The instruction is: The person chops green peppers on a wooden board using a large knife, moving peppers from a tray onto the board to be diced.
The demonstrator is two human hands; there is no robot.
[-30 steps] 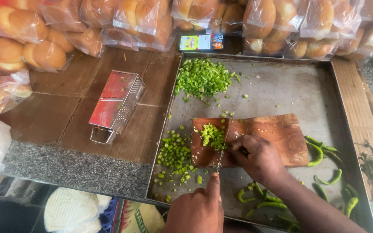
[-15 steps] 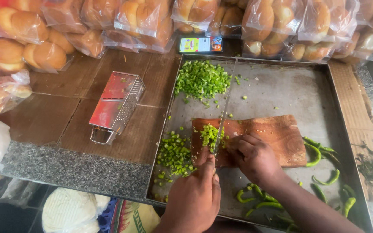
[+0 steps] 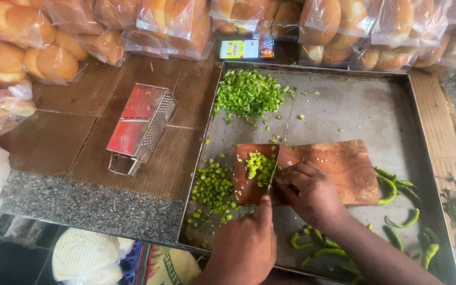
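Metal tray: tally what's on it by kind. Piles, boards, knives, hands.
Chopped green chilli piles: 3, the big one at the top, one left of the board, one on the board
Wooden cutting board: 1
Knife: 1
Hands: 2, left hand, right hand
Total: 7
Whole chillies on the tray: too overlapped to count.
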